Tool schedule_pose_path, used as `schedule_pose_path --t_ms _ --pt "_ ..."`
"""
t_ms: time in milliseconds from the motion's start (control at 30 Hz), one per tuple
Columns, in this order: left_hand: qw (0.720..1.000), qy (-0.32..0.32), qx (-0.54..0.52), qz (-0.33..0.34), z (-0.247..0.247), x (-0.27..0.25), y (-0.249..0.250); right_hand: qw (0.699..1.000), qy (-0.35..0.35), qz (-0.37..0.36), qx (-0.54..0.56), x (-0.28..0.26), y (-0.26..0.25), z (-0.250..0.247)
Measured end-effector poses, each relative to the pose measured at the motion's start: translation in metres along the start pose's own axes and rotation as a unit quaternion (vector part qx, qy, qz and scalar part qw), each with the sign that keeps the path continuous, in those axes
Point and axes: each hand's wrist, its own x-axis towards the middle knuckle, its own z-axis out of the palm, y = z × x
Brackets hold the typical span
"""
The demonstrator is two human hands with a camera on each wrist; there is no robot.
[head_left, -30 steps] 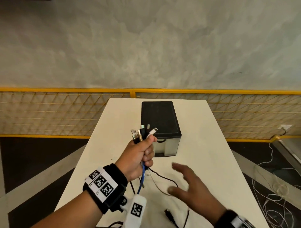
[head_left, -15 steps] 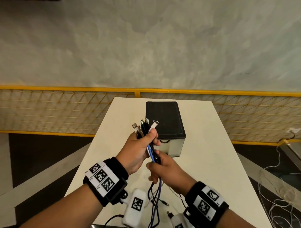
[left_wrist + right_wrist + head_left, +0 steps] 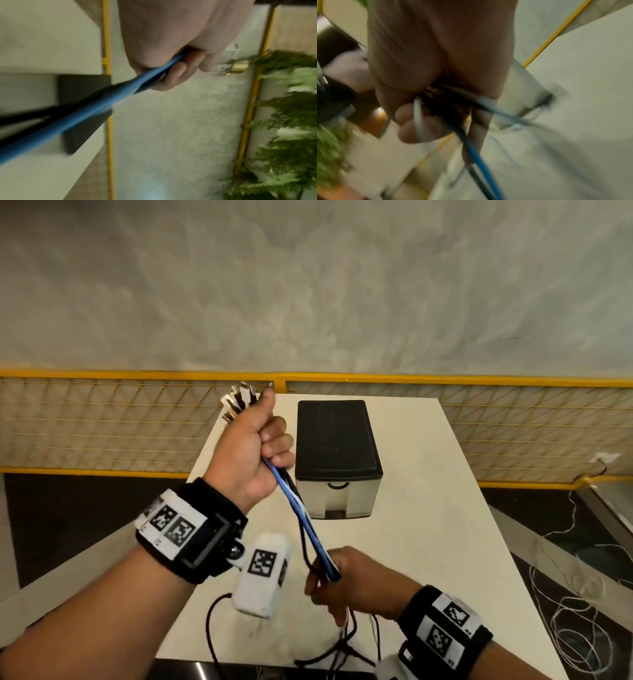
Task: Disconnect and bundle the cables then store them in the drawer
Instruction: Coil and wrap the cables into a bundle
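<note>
My left hand [image 3: 255, 448] is raised over the table's left side and grips a bundle of blue, black and white cables [image 3: 301, 515] just below their plugs [image 3: 238, 402], which fan out above my fist. The cables run taut down to my right hand [image 3: 337, 580], which is curled round them near the table's front. Their loose tails [image 3: 342, 648] trail on the table below that hand. The left wrist view shows the blue cable [image 3: 102, 104] leaving my fist [image 3: 171, 75]; the right wrist view shows blue, black and white strands [image 3: 471, 146] between my fingers [image 3: 412, 125]. The small drawer unit [image 3: 337, 460] stands closed at mid-table.
The white table [image 3: 428, 535] has a yellow mesh fence [image 3: 102, 419] behind it. Thin white wires [image 3: 561, 604] lie on the floor at the right. A thin black cord [image 3: 210, 625] hangs off the table's front edge by my left wrist camera.
My right hand took hold of the cables under my left fist, then slid down them toward the table's front. My left hand rose and moved left, pulling the bundle taut.
</note>
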Motion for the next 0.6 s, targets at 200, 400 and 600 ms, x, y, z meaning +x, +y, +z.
schedule_pose_path --t_ms 200,400,600 --pt "0.999 -0.009 0.024 0.030 -0.009 0.004 0.045 0.995 0.016 0.091 -0.039 -0.046 0.076 -0.007" --pt "0.999 -0.032 0.029 0.026 0.006 0.001 0.040 0.993 0.046 0.096 -0.052 -0.062 0.100 -0.004" --pt "0.997 -0.052 0.048 0.013 0.017 -0.002 0.027 0.992 0.112 0.038 -0.032 -0.060 0.079 -0.018"
